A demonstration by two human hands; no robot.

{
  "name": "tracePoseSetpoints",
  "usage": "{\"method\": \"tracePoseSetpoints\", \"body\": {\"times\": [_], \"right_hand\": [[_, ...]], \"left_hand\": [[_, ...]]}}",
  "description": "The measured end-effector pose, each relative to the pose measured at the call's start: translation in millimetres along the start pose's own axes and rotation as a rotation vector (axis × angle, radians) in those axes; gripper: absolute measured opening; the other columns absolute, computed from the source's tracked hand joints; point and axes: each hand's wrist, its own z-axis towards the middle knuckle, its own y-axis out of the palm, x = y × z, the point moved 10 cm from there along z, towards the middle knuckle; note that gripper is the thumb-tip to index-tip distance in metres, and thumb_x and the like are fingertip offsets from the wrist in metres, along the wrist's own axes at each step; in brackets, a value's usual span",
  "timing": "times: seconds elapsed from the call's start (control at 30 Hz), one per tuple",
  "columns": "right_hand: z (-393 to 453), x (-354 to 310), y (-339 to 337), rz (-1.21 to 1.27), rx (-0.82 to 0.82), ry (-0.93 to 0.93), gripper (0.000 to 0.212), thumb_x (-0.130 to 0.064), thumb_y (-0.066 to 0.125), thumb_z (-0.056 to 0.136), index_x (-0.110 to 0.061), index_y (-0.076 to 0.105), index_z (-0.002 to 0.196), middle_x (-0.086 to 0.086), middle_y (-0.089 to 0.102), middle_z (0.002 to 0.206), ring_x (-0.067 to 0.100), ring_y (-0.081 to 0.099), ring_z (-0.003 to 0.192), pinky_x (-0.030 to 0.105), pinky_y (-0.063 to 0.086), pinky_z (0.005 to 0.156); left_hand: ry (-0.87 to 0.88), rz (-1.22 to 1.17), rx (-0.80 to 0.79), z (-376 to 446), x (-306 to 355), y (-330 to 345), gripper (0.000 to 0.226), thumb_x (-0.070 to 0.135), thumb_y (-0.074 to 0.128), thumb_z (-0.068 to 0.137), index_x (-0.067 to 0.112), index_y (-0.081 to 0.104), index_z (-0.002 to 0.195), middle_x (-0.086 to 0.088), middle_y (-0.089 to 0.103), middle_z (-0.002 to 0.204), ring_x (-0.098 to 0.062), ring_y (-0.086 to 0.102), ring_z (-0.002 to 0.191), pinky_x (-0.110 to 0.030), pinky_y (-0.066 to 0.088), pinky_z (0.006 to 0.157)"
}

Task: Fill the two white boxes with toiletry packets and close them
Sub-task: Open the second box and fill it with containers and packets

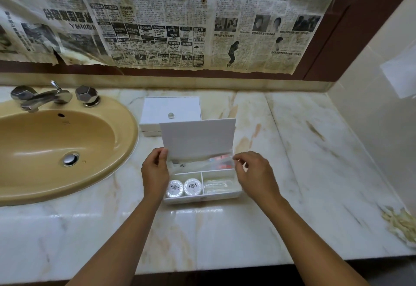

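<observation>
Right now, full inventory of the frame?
near white box: 1, white, counter centre, open, compartments filled
lid: 1, white, held tilted over the near white box
round packets: 2, white, front-left compartment
clear packets: count unclear, front-right compartment
far white box: 1, white, behind, closed, clear knob on top
sink: 1, tan, left
faucet: 1, chrome, behind the sink
newspaper: several sheets, on the wall
counter: 1, marble
left hand: pinches the lid's left edge
right hand: pinches its right edge
</observation>
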Motion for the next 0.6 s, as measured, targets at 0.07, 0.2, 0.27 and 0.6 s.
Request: {"method": "tracePoseSetpoints", "body": {"times": [0.07, 0.2, 0.27, 0.6], "right_hand": [[3, 20, -1, -0.044, -0.005, 0.055, 0.025, -0.009, 0.052, 0.092, -0.015, 0.069, 0.109, 0.001, 0.065, 0.102, 0.015, 0.055, 0.097, 0.018, 0.038, 0.079], [-1, 64, 21, -0.2, -0.211, 0.19, 0.04, -0.005, 0.05, 0.091, -0.019, 0.058, 0.128, 0.002, 0.055, 0.126, 0.021, 0.048, 0.118, 0.028, 0.041, 0.096], [-9, 83, 35, -0.246, -0.324, 0.251, 0.046, -0.004, 0.05, 0.089, -0.022, 0.055, 0.131, 0.001, 0.051, 0.131, 0.021, 0.045, 0.122, 0.029, 0.04, 0.097], [-5, 87, 30, -0.33, -0.306, 0.24, 0.041, -0.007, 0.046, 0.092, -0.023, 0.063, 0.125, -0.001, 0.062, 0.126, 0.021, 0.057, 0.113, 0.026, 0.045, 0.088]], "left_hand": [[0.001, 0.011, 0.004, 0, -1, 0, 0.019, 0.02, 0.049, 0.099, 0.017, 0.065, 0.09, 0.009, 0.067, 0.086, 0.005, 0.059, 0.08, -0.004, 0.041, 0.068], [0.003, 0.017, 0.0, 0, 1, 0, 0.019, 0.021, 0.049, 0.1, 0.017, 0.065, 0.09, 0.008, 0.067, 0.086, 0.003, 0.059, 0.079, -0.004, 0.041, 0.068], [0.005, 0.013, 0.0, 0, 1, 0, 0.019, 0.02, 0.049, 0.1, 0.016, 0.065, 0.091, 0.008, 0.067, 0.086, 0.003, 0.059, 0.079, -0.004, 0.041, 0.069], [-0.011, 0.028, 0.002, 0, -1, 0, 0.019, 0.021, 0.049, 0.1, 0.015, 0.066, 0.092, 0.005, 0.068, 0.089, -0.003, 0.06, 0.083, -0.004, 0.041, 0.069]]}}
